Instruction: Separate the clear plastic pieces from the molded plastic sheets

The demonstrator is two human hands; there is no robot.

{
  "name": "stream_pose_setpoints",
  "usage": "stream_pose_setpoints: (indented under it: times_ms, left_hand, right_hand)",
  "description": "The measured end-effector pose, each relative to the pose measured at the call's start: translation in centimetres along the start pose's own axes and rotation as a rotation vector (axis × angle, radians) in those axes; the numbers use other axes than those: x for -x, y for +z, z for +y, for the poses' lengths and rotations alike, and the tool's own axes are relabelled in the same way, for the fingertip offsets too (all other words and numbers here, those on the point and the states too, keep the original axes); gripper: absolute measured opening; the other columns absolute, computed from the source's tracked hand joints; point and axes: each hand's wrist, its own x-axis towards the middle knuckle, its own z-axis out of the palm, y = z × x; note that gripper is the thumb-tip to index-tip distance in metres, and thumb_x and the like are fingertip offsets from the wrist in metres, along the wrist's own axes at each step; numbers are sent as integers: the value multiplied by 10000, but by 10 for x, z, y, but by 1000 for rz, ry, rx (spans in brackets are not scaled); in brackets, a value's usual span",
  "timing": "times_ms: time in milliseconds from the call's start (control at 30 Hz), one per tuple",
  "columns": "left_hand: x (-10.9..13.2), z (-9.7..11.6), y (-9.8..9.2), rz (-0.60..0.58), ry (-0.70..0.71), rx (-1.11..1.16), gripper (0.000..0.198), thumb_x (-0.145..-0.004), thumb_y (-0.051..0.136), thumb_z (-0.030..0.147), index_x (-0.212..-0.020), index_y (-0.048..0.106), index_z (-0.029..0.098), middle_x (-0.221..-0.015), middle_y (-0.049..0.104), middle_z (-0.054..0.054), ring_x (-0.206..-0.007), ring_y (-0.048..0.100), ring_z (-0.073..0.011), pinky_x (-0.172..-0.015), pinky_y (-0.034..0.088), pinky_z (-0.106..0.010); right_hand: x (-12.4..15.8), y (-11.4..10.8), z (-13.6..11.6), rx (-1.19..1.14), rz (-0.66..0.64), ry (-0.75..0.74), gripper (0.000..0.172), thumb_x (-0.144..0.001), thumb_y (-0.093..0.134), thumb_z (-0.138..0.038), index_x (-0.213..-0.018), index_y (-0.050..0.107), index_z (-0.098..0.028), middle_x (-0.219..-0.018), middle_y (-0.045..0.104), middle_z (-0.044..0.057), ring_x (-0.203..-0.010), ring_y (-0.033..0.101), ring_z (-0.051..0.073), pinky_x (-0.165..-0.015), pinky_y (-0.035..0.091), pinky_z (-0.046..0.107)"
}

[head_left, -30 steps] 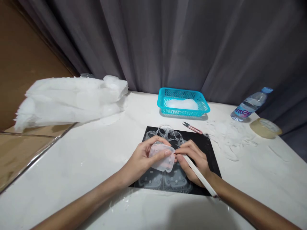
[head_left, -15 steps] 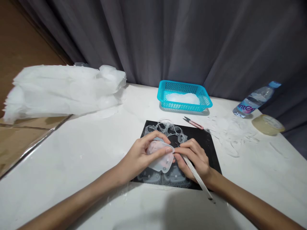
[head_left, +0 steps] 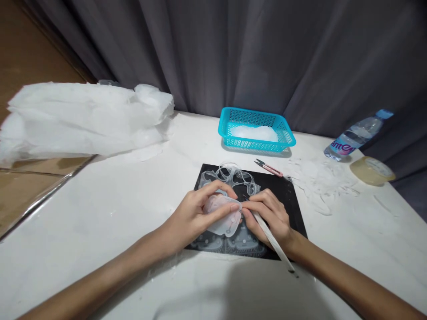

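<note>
My left hand (head_left: 196, 213) is closed around a small translucent white plastic piece (head_left: 224, 218), lifted a little above a black mat (head_left: 290, 195). My right hand (head_left: 270, 218) pinches a thin white stick-like tool (head_left: 273, 242), its tip touching the piece's right edge. Under both hands on the mat lies a translucent sheet (head_left: 233, 178) with cut-out loops at the far end and several more shapes near my wrists.
A turquoise basket (head_left: 255, 129) with white pieces stands behind the mat. Small pink snips (head_left: 268, 168) lie at the mat's far right corner. White offcuts (head_left: 320, 180), a water bottle (head_left: 356, 135) and a tape roll (head_left: 372, 170) are to the right. A white sheet stack (head_left: 83, 118) lies at left.
Both hands stay together on the piece, which has turned slightly in my left fingers. The view has tilted a little, so everything sits slightly higher in frame.
</note>
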Motion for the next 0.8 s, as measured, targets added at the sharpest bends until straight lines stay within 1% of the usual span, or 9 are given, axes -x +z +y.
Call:
stream_pose_setpoints:
  times_ms: [167,333,433,500,633,800]
  left_hand:
    - [1,0,-1,-15,-3,-4,266,-963,683,464,-1046,694,211,-930,730,-1,-691,590,-128,-568,396,-221]
    - [1,3,0,-17,-13,20,272,-970,669,461,-1037,694,199,-935,736,-18,-755,633,-159,-587,414,-223]
    - [0,4,0,-23,-24,40,275,-973,660,467,-1027,689,199,-859,713,-1,-683,600,-142,-572,411,-221]
    - [0,4,1,-28,-32,51,282,-972,658,474,-1029,686,199,-847,710,0,-663,593,-138,-566,411,-221]
    - [0,3,4,-53,-59,85,295,-972,654,480,-1051,674,197,-867,730,-17,-716,652,-166,-591,443,-233]
    - [0,4,4,-64,-91,131,308,-965,659,496,-1045,661,198,-861,731,-19,-721,666,-176,-591,450,-241]
  right_hand:
    - [0,-1,-1,-3,0,-4,175,-926,635,-74,-1063,682,-173,-827,631,48,-737,567,166,-646,499,304]
    - [1,-1,0,-15,-11,-1,187,-928,617,-61,-1068,679,-169,-840,631,58,-749,563,169,-649,494,306]
    - [2,-1,1,-29,-15,13,189,-944,587,-68,-1071,680,-173,-843,630,60,-755,560,171,-661,499,312]
    - [3,0,1,-42,-16,24,178,-954,585,-85,-1073,681,-176,-844,630,58,-754,563,172,-671,506,318]
    - [2,0,2,-54,-9,28,148,-961,599,-105,-1062,681,-174,-849,637,58,-744,561,168,-668,509,318]
    - [1,0,1,-54,-13,17,121,-960,598,-101,-1020,676,-171,-836,640,60,-732,557,169,-659,505,315]
